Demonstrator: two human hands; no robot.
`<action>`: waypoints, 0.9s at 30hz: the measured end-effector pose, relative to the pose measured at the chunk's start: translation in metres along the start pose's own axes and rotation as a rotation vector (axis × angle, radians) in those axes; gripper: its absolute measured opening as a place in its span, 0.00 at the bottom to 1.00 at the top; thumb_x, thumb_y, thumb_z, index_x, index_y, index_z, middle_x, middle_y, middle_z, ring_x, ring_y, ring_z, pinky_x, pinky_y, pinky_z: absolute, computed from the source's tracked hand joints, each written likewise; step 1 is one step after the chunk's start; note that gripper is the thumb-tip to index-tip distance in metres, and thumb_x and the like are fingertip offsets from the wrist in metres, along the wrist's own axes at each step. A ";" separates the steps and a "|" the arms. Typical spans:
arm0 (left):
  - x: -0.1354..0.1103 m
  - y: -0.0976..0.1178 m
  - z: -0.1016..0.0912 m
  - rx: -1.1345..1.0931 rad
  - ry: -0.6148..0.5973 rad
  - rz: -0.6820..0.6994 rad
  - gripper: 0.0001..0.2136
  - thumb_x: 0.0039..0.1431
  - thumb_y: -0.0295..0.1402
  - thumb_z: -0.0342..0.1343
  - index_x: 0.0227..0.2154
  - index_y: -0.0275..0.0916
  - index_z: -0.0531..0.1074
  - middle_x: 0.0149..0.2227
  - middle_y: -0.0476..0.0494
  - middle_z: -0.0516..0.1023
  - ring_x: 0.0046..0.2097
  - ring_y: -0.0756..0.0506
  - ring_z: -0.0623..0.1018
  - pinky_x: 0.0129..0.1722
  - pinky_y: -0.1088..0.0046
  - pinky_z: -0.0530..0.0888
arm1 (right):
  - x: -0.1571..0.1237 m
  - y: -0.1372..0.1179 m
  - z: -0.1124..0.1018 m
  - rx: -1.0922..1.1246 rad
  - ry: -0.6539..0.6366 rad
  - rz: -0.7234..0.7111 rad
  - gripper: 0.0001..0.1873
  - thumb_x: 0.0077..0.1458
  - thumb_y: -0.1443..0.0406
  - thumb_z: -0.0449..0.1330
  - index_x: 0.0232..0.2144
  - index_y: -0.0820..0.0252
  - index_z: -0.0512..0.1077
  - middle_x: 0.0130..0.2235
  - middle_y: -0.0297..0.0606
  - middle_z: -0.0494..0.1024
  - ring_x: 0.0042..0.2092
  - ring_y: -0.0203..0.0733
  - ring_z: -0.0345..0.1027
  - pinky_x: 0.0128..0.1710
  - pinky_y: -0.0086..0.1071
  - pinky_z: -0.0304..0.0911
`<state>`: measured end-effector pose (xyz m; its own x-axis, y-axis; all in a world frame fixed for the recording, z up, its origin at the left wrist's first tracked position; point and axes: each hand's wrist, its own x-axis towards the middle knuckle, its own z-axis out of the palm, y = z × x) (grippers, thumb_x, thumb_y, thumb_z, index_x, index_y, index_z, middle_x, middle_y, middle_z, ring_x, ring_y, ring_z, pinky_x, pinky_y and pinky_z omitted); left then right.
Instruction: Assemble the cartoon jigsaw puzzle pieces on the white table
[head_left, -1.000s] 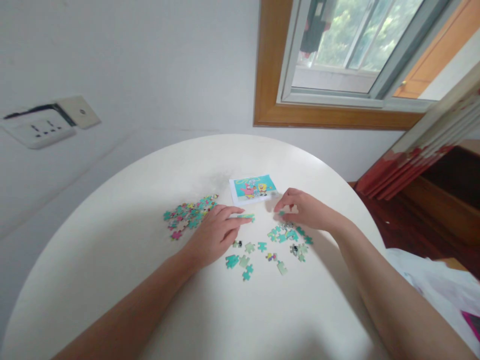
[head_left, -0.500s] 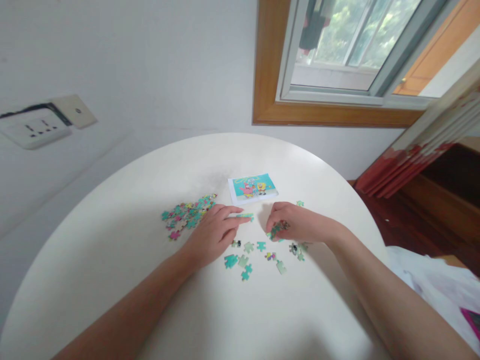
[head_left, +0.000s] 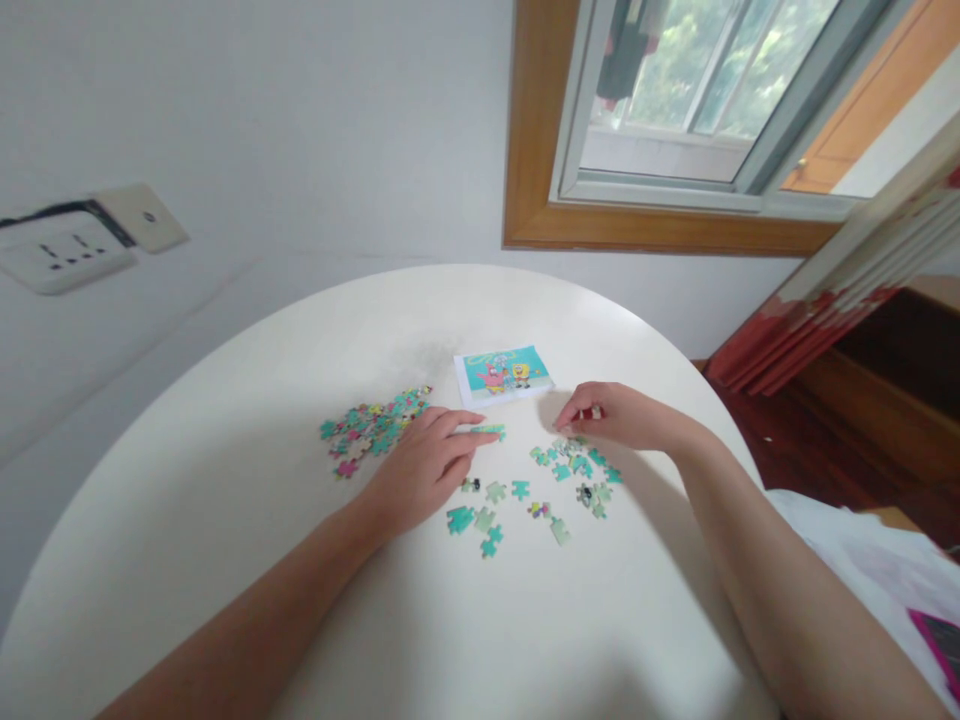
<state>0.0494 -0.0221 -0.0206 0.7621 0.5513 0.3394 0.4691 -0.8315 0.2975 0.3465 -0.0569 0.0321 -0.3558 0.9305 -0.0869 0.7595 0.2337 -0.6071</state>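
Observation:
My left hand [head_left: 424,462] rests on the round white table [head_left: 225,520], fingers stretched forward, fingertips touching a small joined strip of teal puzzle pieces [head_left: 489,431]. My right hand [head_left: 619,413] hovers low with fingers curled in a pinch over a loose cluster of teal pieces [head_left: 574,465]; whether it holds a piece I cannot make out. Several more loose pieces [head_left: 495,505] lie between my hands. A heap of teal and pink pieces [head_left: 367,428] sits left of my left hand. A cartoon reference picture card [head_left: 502,373] lies beyond both hands.
A white wall with a power socket [head_left: 64,257] stands left of the table. A wood-framed window [head_left: 675,130] is behind it. A red-and-white curtain [head_left: 840,300] and a dark wooden floor lie to the right.
My right hand swept back over the cluster, then moved away toward the card again, leaving the pieces spread out. My left hand stayed on the joined strip.

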 end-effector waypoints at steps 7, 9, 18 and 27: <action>0.001 0.002 -0.001 -0.002 0.010 -0.017 0.18 0.63 0.26 0.45 0.50 0.45 0.74 0.53 0.43 0.72 0.52 0.41 0.68 0.53 0.58 0.64 | -0.016 -0.004 -0.012 0.017 -0.221 0.081 0.13 0.47 0.70 0.58 0.34 0.56 0.79 0.32 0.34 0.79 0.31 0.38 0.69 0.32 0.29 0.62; 0.001 0.002 -0.001 -0.005 0.009 -0.022 0.18 0.63 0.26 0.45 0.50 0.45 0.74 0.53 0.43 0.72 0.52 0.41 0.68 0.53 0.58 0.64 | -0.017 -0.006 -0.013 -0.018 -0.220 0.069 0.14 0.47 0.71 0.58 0.35 0.56 0.79 0.32 0.34 0.79 0.31 0.38 0.69 0.33 0.29 0.62; 0.003 0.002 -0.002 -0.027 0.008 -0.028 0.18 0.64 0.26 0.44 0.50 0.46 0.74 0.52 0.44 0.73 0.52 0.42 0.69 0.54 0.59 0.64 | -0.020 0.015 -0.024 -0.154 -0.017 0.143 0.13 0.48 0.70 0.56 0.34 0.55 0.79 0.33 0.36 0.80 0.33 0.41 0.70 0.35 0.32 0.63; 0.003 0.001 -0.002 -0.083 0.044 -0.054 0.17 0.64 0.27 0.43 0.50 0.43 0.72 0.51 0.43 0.74 0.53 0.43 0.70 0.55 0.61 0.64 | -0.020 0.005 -0.021 -0.078 -0.124 0.116 0.13 0.50 0.69 0.57 0.35 0.53 0.80 0.34 0.33 0.81 0.34 0.39 0.71 0.34 0.29 0.63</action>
<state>0.0509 -0.0215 -0.0175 0.7155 0.5995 0.3588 0.4693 -0.7928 0.3889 0.3687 -0.0688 0.0472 -0.3235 0.9120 -0.2523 0.8377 0.1521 -0.5245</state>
